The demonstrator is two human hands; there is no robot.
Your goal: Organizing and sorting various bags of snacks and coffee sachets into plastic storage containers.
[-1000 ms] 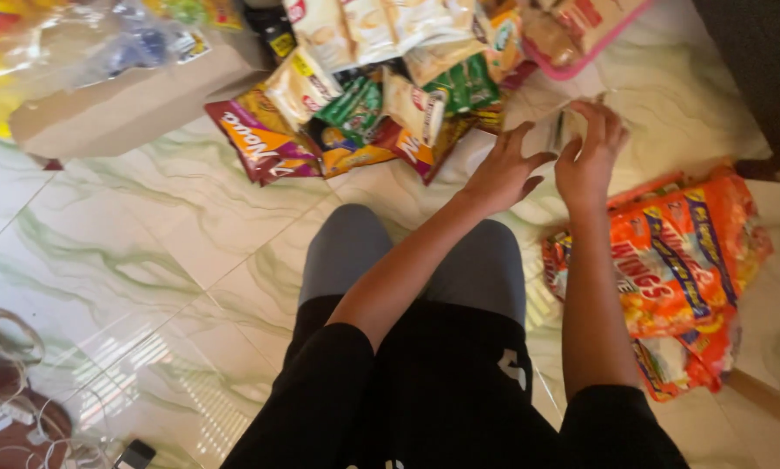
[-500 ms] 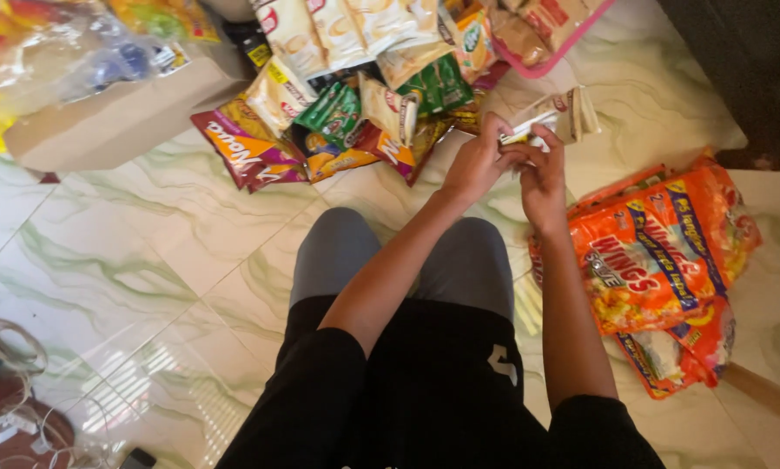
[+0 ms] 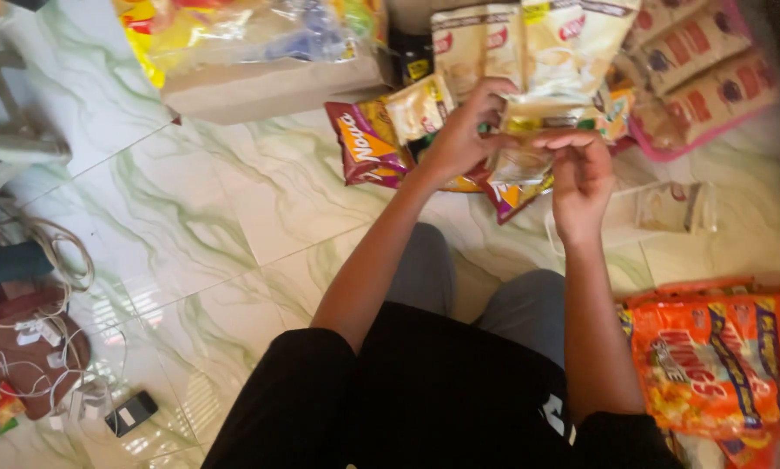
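Head view looks down at a person seated on a pale marble floor with green veins. Both hands are raised over a heap of snack packets and grip one strip of cream sachets: the left hand pinches its left edge between thumb and fingers, and the right hand has its fingers curled shut on the lower part. The strip hangs in the air just above the heap. Open floor lies to the left of the arms and in front of the knees. To the right, an orange bag of snacks crowds the right elbow, and a pink tray of brown packets sits beyond it. A cardboard box blocks the upper left, and tangled white cables line the left edge.
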